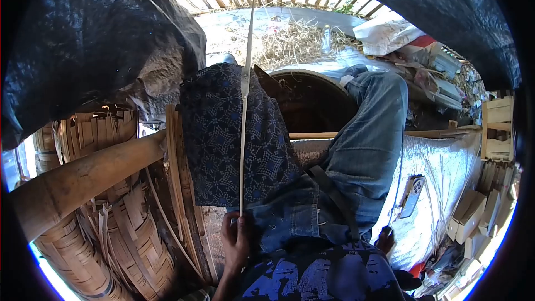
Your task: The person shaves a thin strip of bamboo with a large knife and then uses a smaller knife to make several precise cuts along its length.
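My left hand (237, 239) pinches the lower end of a long, thin bamboo strip (243, 150). The strip runs up over a dark patterned cloth (214, 139) on my left thigh and on past the top of the view. A wider, paler joint shows partway along it. My right hand (384, 239) is closed low beside my right hip, around something dark and small that I cannot make out. My right leg (368, 128), in blue jeans, is bent outward.
Woven bamboo baskets (134, 234) and a thick bamboo pole (89, 181) stand at left. A phone (412, 196) lies on pale sheeting at right. Beyond my knees are a round dark container (312, 100), shavings (284, 44) and a clear bottle (326, 39). Dark sheeting (83, 39) hangs above.
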Demonstrator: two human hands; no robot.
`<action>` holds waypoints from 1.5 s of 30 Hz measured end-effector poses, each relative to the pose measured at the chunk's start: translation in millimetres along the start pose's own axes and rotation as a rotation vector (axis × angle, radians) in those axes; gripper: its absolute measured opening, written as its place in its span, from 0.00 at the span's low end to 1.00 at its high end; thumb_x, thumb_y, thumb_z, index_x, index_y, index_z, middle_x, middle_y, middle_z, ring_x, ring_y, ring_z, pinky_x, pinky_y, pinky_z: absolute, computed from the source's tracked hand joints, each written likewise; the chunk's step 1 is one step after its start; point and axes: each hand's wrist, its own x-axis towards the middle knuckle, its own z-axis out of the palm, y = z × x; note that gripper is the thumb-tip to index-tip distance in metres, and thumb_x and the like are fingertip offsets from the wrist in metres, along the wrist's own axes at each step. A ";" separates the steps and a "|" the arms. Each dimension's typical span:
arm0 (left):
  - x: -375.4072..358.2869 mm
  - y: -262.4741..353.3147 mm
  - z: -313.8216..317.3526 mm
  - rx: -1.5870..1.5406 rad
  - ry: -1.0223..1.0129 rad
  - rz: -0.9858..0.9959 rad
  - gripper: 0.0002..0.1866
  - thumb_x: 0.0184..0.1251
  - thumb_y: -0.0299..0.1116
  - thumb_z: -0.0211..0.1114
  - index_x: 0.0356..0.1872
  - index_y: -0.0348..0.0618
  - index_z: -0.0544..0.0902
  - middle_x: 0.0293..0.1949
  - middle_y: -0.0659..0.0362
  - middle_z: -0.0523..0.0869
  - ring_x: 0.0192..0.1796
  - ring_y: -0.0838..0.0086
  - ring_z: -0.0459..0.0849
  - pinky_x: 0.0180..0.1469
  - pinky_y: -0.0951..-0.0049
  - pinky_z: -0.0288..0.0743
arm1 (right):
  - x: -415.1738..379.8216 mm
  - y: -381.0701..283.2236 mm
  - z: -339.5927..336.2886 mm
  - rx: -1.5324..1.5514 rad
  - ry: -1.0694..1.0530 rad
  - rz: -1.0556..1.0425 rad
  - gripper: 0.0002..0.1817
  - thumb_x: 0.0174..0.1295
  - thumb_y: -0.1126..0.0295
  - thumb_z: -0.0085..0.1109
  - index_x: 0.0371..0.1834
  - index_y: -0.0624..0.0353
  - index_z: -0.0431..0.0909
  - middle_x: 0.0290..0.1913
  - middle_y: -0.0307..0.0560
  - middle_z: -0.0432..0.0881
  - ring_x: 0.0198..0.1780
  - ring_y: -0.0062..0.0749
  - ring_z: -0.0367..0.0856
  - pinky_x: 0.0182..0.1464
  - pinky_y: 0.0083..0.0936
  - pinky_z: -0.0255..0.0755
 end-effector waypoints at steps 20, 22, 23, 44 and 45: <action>8.3 10.8 -3.4 0.078 -0.054 -0.029 0.11 0.76 0.38 0.52 0.45 0.39 0.72 0.24 0.63 0.77 0.26 0.85 0.71 0.27 0.82 0.64 | 21.6 78.6 48.1 -0.245 0.337 -0.140 0.12 0.62 0.72 0.61 0.45 0.62 0.71 0.35 0.47 0.75 0.34 0.33 0.74 0.35 0.28 0.71; 8.0 13.0 -4.4 0.052 -0.089 -0.051 0.12 0.76 0.38 0.53 0.44 0.39 0.72 0.24 0.63 0.77 0.25 0.85 0.71 0.26 0.81 0.64 | 33.0 72.3 50.9 -0.162 0.172 -0.047 0.08 0.63 0.71 0.61 0.39 0.61 0.72 0.32 0.45 0.75 0.30 0.28 0.74 0.29 0.24 0.68; 6.7 13.2 -4.3 0.052 -0.083 -0.054 0.12 0.76 0.38 0.53 0.44 0.39 0.72 0.24 0.63 0.77 0.25 0.85 0.71 0.26 0.81 0.64 | 39.1 71.0 55.1 -0.158 0.193 -0.096 0.07 0.63 0.71 0.60 0.38 0.61 0.73 0.32 0.45 0.76 0.29 0.29 0.75 0.28 0.24 0.69; 18.6 8.4 -3.9 0.053 -0.093 0.012 0.12 0.76 0.40 0.53 0.42 0.39 0.73 0.18 0.66 0.73 0.18 0.86 0.67 0.20 0.82 0.59 | 66.8 85.3 44.7 -0.222 0.407 -0.172 0.07 0.60 0.79 0.55 0.41 0.62 0.75 0.34 0.47 0.75 0.32 0.31 0.75 0.31 0.24 0.73; 19.8 6.7 -4.0 0.036 -0.092 0.009 0.12 0.76 0.40 0.53 0.42 0.40 0.73 0.18 0.66 0.73 0.18 0.86 0.67 0.19 0.82 0.59 | 72.7 85.0 44.4 -0.157 0.421 -0.155 0.07 0.60 0.79 0.55 0.42 0.62 0.74 0.36 0.47 0.76 0.32 0.31 0.76 0.31 0.24 0.73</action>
